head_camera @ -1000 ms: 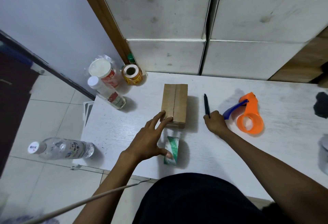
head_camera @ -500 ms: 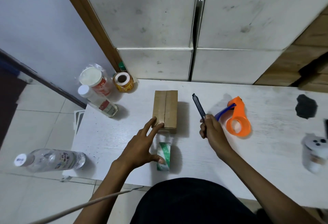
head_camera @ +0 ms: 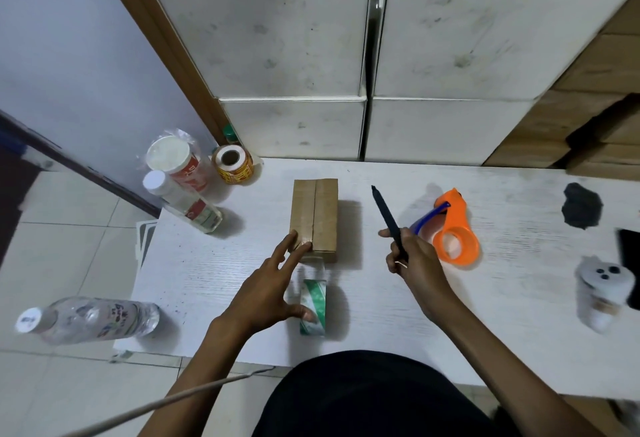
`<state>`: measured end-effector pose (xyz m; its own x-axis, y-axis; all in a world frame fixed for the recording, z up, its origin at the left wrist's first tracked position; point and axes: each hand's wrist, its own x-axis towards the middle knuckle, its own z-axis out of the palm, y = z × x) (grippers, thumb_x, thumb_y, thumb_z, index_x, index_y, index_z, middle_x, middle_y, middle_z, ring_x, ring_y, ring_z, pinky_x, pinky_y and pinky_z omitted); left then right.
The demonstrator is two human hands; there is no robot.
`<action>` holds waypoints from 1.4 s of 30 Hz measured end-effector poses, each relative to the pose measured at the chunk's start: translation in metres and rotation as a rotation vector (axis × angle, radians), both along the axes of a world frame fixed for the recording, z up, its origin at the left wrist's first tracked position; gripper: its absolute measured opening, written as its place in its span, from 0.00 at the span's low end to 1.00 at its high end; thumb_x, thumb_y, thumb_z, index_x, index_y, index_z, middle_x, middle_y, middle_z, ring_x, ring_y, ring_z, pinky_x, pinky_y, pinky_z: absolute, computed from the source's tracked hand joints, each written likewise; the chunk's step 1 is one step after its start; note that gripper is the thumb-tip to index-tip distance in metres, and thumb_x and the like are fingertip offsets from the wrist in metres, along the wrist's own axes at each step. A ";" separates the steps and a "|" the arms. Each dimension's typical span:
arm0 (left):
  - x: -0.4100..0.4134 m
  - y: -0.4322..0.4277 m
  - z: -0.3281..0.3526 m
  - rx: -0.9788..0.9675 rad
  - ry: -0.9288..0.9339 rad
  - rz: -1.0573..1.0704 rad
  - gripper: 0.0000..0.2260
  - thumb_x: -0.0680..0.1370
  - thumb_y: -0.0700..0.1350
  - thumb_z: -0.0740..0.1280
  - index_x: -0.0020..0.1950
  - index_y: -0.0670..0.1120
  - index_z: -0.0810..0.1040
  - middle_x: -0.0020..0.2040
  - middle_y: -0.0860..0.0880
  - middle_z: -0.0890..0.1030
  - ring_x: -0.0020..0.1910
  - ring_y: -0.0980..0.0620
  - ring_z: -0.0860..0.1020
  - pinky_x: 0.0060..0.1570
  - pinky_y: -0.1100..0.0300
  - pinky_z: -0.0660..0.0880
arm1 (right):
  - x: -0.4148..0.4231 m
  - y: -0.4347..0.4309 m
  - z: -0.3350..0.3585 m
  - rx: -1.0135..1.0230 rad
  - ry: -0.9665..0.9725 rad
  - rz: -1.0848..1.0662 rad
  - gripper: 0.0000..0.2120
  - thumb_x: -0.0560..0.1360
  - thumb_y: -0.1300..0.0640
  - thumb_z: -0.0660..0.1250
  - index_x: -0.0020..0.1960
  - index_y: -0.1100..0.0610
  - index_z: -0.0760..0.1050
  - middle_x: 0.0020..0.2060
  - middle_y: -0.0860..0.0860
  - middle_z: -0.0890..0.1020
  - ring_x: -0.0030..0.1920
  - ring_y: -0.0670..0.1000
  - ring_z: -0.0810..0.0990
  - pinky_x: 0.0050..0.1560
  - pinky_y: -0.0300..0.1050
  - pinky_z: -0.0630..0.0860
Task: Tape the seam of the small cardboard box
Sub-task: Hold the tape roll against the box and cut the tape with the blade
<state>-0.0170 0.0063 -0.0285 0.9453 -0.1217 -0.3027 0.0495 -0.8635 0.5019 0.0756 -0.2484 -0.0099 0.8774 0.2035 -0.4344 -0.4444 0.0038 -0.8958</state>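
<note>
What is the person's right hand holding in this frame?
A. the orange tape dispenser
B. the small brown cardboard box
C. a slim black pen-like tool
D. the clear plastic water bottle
C: the right hand is closed around a slim black pen-like tool raised off the white table, while the orange tape dispenser lies untouched beside it and the left hand rests fingertips on the small brown cardboard box.

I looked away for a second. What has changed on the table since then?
The right hand closed on the black pen and lifted it off the table. The left hand stays with fingertips on the cardboard box and thumb on the tape roll. The orange tape dispenser is untouched.
</note>
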 end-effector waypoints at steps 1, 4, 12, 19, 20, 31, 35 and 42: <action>0.000 0.000 0.000 -0.001 0.003 -0.002 0.54 0.62 0.66 0.77 0.79 0.64 0.46 0.80 0.62 0.38 0.75 0.49 0.64 0.56 0.51 0.78 | -0.001 -0.001 0.000 -0.011 -0.007 0.009 0.16 0.85 0.56 0.51 0.52 0.58 0.77 0.36 0.52 0.72 0.30 0.47 0.71 0.34 0.40 0.67; 0.001 0.000 0.000 -0.012 0.005 -0.007 0.54 0.63 0.65 0.77 0.79 0.63 0.46 0.80 0.63 0.38 0.75 0.50 0.65 0.54 0.52 0.79 | -0.004 -0.007 -0.003 -0.086 -0.020 0.058 0.12 0.85 0.58 0.51 0.53 0.58 0.72 0.39 0.52 0.77 0.27 0.46 0.70 0.31 0.38 0.66; 0.000 0.001 0.000 -0.010 0.006 -0.011 0.54 0.63 0.66 0.77 0.79 0.64 0.46 0.80 0.63 0.37 0.72 0.50 0.69 0.50 0.56 0.77 | -0.007 -0.012 -0.010 -0.168 -0.103 0.091 0.15 0.85 0.55 0.51 0.55 0.56 0.76 0.29 0.47 0.63 0.27 0.44 0.60 0.29 0.37 0.60; 0.002 0.000 0.002 -0.019 0.019 0.001 0.53 0.63 0.66 0.77 0.79 0.64 0.48 0.80 0.62 0.39 0.70 0.49 0.72 0.50 0.54 0.78 | -0.006 -0.008 -0.010 -0.158 -0.136 0.065 0.14 0.84 0.55 0.52 0.49 0.59 0.73 0.26 0.44 0.63 0.26 0.43 0.60 0.29 0.37 0.59; 0.002 0.000 0.002 -0.017 0.025 0.004 0.54 0.62 0.66 0.77 0.79 0.64 0.48 0.80 0.63 0.39 0.70 0.49 0.72 0.49 0.54 0.78 | -0.007 -0.009 -0.010 -0.162 -0.142 0.053 0.14 0.84 0.55 0.53 0.48 0.58 0.73 0.25 0.43 0.63 0.26 0.43 0.60 0.28 0.37 0.60; 0.003 0.002 0.002 -0.001 0.039 -0.002 0.54 0.62 0.69 0.76 0.79 0.65 0.47 0.80 0.64 0.39 0.63 0.49 0.77 0.44 0.54 0.79 | -0.011 -0.006 -0.012 -0.189 -0.161 0.074 0.14 0.83 0.55 0.56 0.42 0.58 0.73 0.26 0.48 0.61 0.25 0.44 0.58 0.28 0.39 0.58; 0.005 0.001 0.002 0.015 0.037 -0.010 0.54 0.61 0.69 0.76 0.79 0.63 0.49 0.80 0.62 0.40 0.60 0.49 0.78 0.42 0.55 0.78 | -0.013 -0.004 -0.012 -0.223 -0.181 0.093 0.15 0.83 0.54 0.56 0.42 0.60 0.73 0.25 0.47 0.62 0.25 0.44 0.60 0.28 0.38 0.59; 0.008 0.001 0.002 0.036 0.033 -0.009 0.52 0.61 0.67 0.77 0.78 0.61 0.52 0.80 0.60 0.43 0.55 0.47 0.79 0.40 0.56 0.76 | -0.017 -0.004 -0.016 -0.243 -0.176 0.087 0.15 0.83 0.54 0.57 0.40 0.57 0.73 0.24 0.44 0.63 0.25 0.44 0.60 0.29 0.39 0.59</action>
<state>-0.0087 0.0068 -0.0261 0.9335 -0.1183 -0.3384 0.0581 -0.8815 0.4686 0.0584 -0.2522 -0.0257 0.9272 0.1904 -0.3225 -0.2716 -0.2513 -0.9290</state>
